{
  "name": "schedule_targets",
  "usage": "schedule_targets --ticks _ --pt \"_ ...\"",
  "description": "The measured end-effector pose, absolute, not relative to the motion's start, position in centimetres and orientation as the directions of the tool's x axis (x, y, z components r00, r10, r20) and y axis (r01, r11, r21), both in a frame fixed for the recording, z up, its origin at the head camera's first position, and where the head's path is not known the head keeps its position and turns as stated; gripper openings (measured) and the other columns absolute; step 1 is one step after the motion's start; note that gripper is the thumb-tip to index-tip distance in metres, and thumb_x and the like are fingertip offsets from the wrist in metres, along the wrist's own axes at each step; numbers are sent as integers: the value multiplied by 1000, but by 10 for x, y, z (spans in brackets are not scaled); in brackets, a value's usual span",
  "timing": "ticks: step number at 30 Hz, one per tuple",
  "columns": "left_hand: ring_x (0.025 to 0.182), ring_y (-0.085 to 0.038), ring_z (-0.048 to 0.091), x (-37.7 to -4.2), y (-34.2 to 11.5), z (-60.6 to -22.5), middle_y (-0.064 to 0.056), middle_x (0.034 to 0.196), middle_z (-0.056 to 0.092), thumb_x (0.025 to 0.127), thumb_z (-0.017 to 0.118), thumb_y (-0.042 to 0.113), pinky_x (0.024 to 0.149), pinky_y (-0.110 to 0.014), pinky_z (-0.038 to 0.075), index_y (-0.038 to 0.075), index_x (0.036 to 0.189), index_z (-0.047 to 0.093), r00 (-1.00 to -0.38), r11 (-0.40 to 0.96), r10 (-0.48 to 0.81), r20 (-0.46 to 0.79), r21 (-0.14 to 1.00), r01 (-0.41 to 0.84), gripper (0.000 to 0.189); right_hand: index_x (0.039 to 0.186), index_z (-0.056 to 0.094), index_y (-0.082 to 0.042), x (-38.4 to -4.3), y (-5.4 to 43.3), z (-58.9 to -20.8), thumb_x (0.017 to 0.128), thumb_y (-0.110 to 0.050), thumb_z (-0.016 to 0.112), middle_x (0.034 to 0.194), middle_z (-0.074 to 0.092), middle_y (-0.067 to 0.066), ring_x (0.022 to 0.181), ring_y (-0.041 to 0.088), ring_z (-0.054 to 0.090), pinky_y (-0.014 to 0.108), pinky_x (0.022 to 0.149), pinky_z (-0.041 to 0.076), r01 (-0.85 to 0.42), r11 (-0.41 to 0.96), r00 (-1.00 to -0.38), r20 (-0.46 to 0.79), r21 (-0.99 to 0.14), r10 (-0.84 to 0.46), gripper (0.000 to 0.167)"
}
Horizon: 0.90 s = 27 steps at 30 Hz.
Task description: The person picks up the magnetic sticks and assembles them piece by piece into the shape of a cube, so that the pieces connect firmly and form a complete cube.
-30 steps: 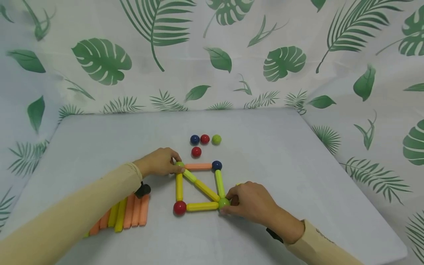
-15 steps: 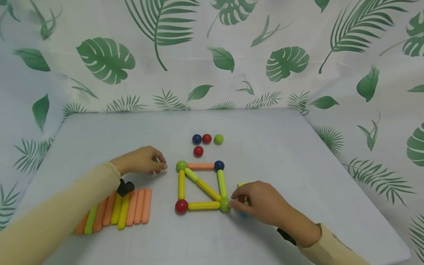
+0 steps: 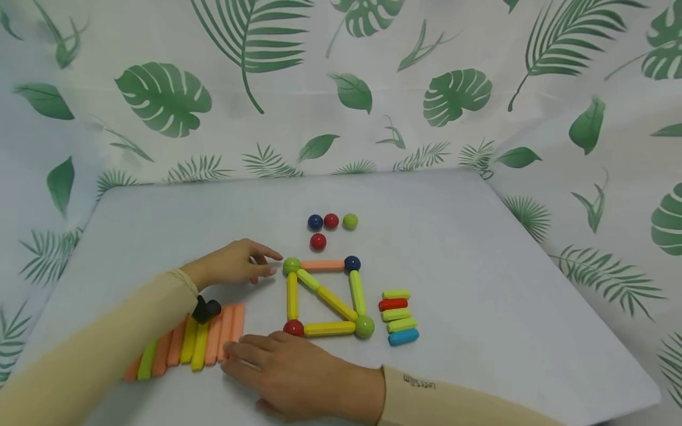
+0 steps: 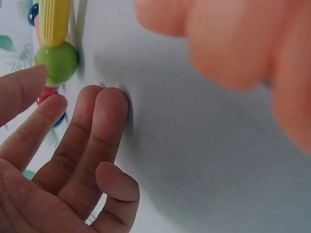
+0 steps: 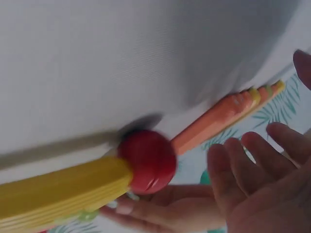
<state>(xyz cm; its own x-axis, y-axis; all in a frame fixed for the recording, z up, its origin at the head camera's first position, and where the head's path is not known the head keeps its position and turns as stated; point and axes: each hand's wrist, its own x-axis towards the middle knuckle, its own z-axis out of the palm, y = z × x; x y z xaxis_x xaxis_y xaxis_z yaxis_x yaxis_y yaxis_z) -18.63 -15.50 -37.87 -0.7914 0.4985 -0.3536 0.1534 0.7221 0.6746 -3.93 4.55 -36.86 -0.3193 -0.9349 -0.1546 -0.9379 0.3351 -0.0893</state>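
Observation:
A flat frame of magnetic rods and balls lies on the white table. Its corners are a green ball (image 3: 291, 265), a blue ball (image 3: 352, 264), a red ball (image 3: 293, 328) and another green ball (image 3: 364, 326). Yellow, light green and orange rods link them, with a two-piece diagonal (image 3: 328, 296) across. My left hand (image 3: 234, 263) hovers loosely beside the back-left green ball, holding nothing. Fingers extended, my right hand (image 3: 303, 376) is in front of the red ball. Its fingertips overlap the nearest orange rod (image 3: 238, 322) of a row; whether they touch it I cannot tell.
Long orange, yellow and green rods lie side by side at left, partly behind the left sleeve (image 3: 122, 331). Several short rods (image 3: 399, 313) are stacked in a column right of the frame. Loose balls (image 3: 318, 241) sit behind it. A leaf-print cloth (image 3: 373, 118) surrounds the table.
Both hands have let go of the green balls they were holding. My left hand drew back slightly left; my right hand swung left and nearer, uncovering the short rods.

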Motion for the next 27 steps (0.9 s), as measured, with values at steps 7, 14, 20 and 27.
schedule_targets --ticks 7,14,20,27 --pt "78 -17 64 -187 -145 -382 -3 107 65 100 66 26 69 -33 49 20 141 62 -792 722 498 -354 676 151 42 160 31 -18 -37 33 -377 99 -50 60 165 24 -2 149 11 24 23 114 27 -938 334 -310 -212 -90 -927 75" --pt "78 -17 65 -190 -140 -385 -4 107 65 100 67 25 70 -33 51 23 143 60 -786 703 518 -337 691 167 44 152 43 -23 -34 49 -380 100 -46 61 155 39 -9 140 5 37 20 110 33 -929 339 -310 -187 -149 -932 61" --pt "78 -18 64 -192 -138 -387 -5 102 67 99 68 23 68 -33 51 20 138 65 -783 674 522 -339 726 136 39 135 60 -24 -27 71 -378 100 -48 60 131 58 -13 114 -2 52 17 101 41 -930 329 -312 -121 -165 -942 42" --pt "77 -19 62 -193 -138 -390 -4 94 68 99 68 22 65 -33 48 17 135 67 -795 653 506 -335 751 99 37 117 69 -25 -32 70 -372 97 -42 69 97 64 -14 77 -3 48 9 76 43 -923 374 -369 -65 -94 -927 27"
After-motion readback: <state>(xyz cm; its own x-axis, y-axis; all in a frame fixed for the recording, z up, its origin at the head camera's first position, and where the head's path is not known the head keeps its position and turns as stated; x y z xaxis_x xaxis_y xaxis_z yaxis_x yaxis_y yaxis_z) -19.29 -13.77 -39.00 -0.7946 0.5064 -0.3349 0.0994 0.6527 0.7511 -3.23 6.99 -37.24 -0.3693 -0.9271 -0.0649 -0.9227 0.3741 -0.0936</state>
